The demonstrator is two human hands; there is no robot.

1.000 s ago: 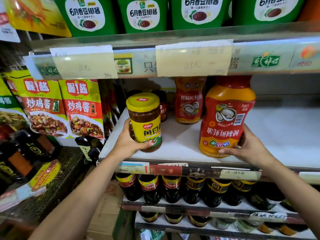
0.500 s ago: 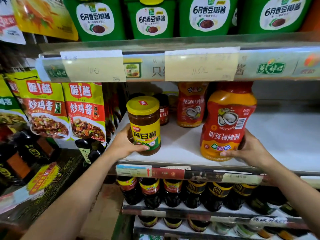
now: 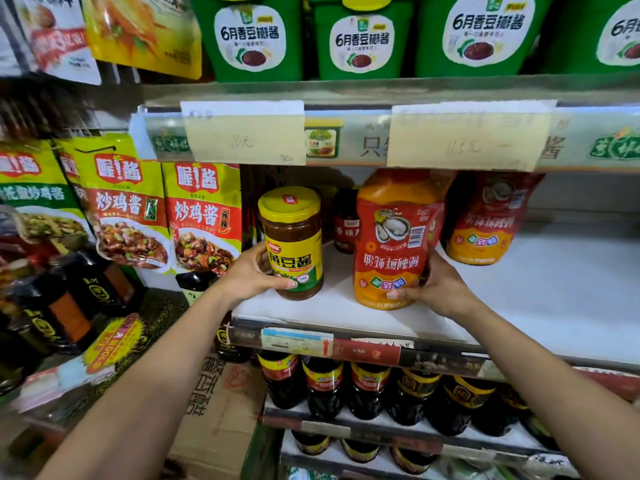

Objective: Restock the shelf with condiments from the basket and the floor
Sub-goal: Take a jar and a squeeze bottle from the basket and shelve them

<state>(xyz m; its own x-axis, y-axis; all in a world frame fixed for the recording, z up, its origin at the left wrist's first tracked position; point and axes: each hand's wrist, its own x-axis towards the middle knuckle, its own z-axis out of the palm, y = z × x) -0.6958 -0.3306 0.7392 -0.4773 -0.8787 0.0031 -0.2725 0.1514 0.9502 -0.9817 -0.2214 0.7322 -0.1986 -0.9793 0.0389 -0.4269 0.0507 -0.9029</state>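
My left hand (image 3: 254, 273) grips a yellow-lidded jar of soybean paste (image 3: 292, 237) that stands near the front left of the white shelf (image 3: 540, 289). My right hand (image 3: 440, 284) holds an orange and red oyster sauce bottle (image 3: 396, 237), cap down, just right of the jar on the same shelf. A second oyster sauce bottle (image 3: 488, 220) stands behind and to the right. A small dark jar (image 3: 346, 221) sits behind, between the two held items.
Green tubs (image 3: 370, 39) fill the shelf above. Sauce packets (image 3: 202, 216) hang at the left. Dark bottles (image 3: 325, 386) line the lower shelves. A cardboard box (image 3: 221, 403) lies on the floor. The right part of the white shelf is bare.
My right hand has moved the oyster sauce bottle left, closer to the jar, uncovering the second bottle behind it. The camera has shifted right and down. The left hand keeps its grip on the jar.
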